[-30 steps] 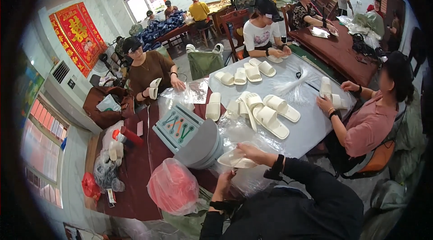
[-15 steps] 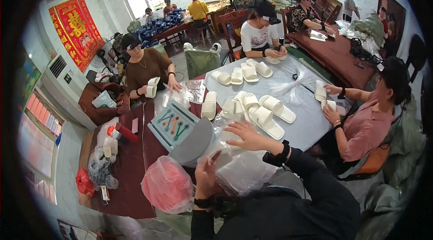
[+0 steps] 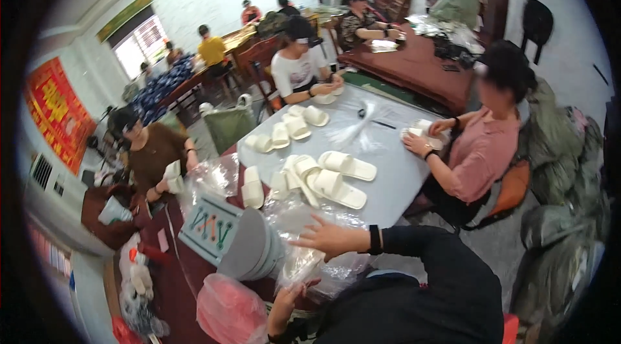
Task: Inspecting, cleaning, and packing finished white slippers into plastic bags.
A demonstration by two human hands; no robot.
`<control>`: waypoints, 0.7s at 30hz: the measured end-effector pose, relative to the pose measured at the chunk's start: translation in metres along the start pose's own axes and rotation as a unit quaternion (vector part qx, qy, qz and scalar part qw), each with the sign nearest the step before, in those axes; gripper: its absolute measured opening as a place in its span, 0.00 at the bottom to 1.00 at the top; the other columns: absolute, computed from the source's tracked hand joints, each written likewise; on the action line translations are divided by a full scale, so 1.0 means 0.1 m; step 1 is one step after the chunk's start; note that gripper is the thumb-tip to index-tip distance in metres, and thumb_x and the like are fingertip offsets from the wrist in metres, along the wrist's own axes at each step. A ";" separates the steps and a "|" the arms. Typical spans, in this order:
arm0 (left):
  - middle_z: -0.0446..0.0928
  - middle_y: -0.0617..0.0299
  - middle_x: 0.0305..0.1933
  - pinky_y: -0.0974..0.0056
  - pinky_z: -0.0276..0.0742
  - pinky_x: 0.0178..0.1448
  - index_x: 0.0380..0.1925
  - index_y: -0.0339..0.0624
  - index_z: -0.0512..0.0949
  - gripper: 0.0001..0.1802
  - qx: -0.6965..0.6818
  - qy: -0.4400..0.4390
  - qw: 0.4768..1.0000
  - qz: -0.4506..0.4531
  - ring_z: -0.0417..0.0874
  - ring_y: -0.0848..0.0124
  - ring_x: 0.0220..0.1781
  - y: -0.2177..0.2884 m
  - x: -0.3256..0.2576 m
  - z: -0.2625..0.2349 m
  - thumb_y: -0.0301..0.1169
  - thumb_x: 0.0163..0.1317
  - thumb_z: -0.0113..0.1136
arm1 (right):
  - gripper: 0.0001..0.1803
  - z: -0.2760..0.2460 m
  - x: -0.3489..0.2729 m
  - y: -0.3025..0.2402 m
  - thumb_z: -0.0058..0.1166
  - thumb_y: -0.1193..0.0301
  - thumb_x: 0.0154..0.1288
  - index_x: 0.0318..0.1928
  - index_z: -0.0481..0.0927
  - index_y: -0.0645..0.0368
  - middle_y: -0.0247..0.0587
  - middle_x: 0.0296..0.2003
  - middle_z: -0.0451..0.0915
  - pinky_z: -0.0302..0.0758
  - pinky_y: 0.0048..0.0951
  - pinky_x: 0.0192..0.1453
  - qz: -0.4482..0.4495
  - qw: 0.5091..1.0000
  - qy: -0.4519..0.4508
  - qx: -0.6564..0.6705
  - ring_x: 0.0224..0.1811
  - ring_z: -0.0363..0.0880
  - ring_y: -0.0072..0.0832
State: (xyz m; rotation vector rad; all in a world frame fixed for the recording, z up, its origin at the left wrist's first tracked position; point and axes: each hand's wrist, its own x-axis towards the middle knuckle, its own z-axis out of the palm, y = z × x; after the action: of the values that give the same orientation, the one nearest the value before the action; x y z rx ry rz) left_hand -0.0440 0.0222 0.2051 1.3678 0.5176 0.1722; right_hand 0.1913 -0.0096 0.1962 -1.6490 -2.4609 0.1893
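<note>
Low in the picture, my left hand [image 3: 291, 299] is closed on the near edge of a clear plastic bag [image 3: 301, 266]. A pale shape shows inside the bag, too blurred to make out. My right hand [image 3: 333, 238] reaches across from the right, fingers spread and touching the bag's upper part. More clear plastic bags [image 3: 346, 268] lie loose beneath and beside my hands. Just beyond, several cream slippers [image 3: 339, 187] are heaped on the pale tabletop [image 3: 388, 169]. A single cream slipper [image 3: 252, 187] lies left of that heap.
A grey plastic thing [image 3: 242, 250] with orange and green figures stands left of my hands, beside a pink bundle in plastic [image 3: 231, 308]. Co-workers handle slippers on the left, across the table and at the right. Large wrapped sacks [image 3: 559, 227] line the right side.
The whole view has swung right, so the table and people sit farther left. My right hand has come down from above the bag onto it. My left hand still grips the bag.
</note>
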 end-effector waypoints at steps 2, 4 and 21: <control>0.75 0.53 0.46 0.77 0.60 0.34 0.20 0.39 0.68 0.17 -0.026 -0.034 0.998 -0.053 0.62 0.81 0.26 -0.21 -0.06 -0.11 0.38 0.62 0.41 | 0.57 0.25 -0.04 0.01 0.67 0.58 0.32 0.64 0.47 0.46 0.46 0.61 0.56 0.45 0.54 0.63 0.016 0.999 -0.044 0.028 0.63 0.53 0.41; 0.75 0.55 0.44 0.78 0.59 0.33 0.25 0.38 0.71 0.16 -0.003 -0.056 0.995 -0.080 0.61 0.82 0.25 0.06 -0.08 0.02 0.39 0.62 0.41 | 0.55 0.53 -0.09 0.04 0.67 0.59 0.32 0.63 0.49 0.47 0.48 0.59 0.58 0.55 0.50 0.59 -0.022 0.999 0.004 0.023 0.60 0.58 0.42; 0.68 0.68 0.29 0.73 0.64 0.40 0.28 0.39 0.70 0.07 -0.085 0.059 0.993 -0.053 0.68 0.76 0.33 0.01 -0.48 0.01 0.28 0.61 0.44 | 0.08 0.82 0.04 -0.20 0.46 0.73 0.49 0.32 0.69 0.60 0.50 0.21 0.74 0.69 0.44 0.27 -0.001 0.994 0.025 0.109 0.26 0.74 0.49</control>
State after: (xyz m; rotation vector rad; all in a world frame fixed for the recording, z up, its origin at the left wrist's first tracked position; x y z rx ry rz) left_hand -0.0854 0.0017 0.2184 1.1653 0.6586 0.2073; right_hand 0.1538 -0.0145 0.1205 -1.5412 -2.3110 0.3966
